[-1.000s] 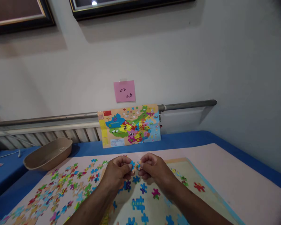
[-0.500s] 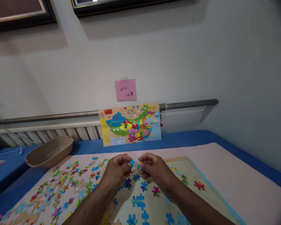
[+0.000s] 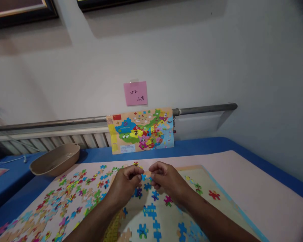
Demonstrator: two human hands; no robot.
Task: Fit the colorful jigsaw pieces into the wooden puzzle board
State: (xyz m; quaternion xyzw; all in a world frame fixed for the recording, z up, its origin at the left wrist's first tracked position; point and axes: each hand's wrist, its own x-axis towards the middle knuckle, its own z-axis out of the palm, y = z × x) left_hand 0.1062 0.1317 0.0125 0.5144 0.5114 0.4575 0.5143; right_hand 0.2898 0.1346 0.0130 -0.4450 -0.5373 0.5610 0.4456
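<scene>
My left hand (image 3: 128, 183) is closed in a pinch, with a blue puzzle piece (image 3: 143, 177) at its thumb and fingertip. Facing it a short gap away, my right hand (image 3: 165, 178) pinches another small puzzle piece (image 3: 150, 179), mostly hidden by the fingers. Both hands are raised over the far part of a pale puzzle board (image 3: 171, 218). Below them on the board lie a joined blue cluster (image 3: 149, 210), a blue-and-purple piece (image 3: 155, 195) and a magenta piece (image 3: 168, 201).
Many loose puzzle pieces (image 3: 63, 198) are spread over the pink sheet at left. A brown oval basin (image 3: 55, 161) stands behind them. A colourful map picture (image 3: 141, 131) leans upright against the wall pipe (image 3: 207, 109). A red piece (image 3: 214, 195) lies on the board's right side.
Both hands stay close together over the board. The pieces between the fingertips have turned and show less than before. The view has shifted slightly.
</scene>
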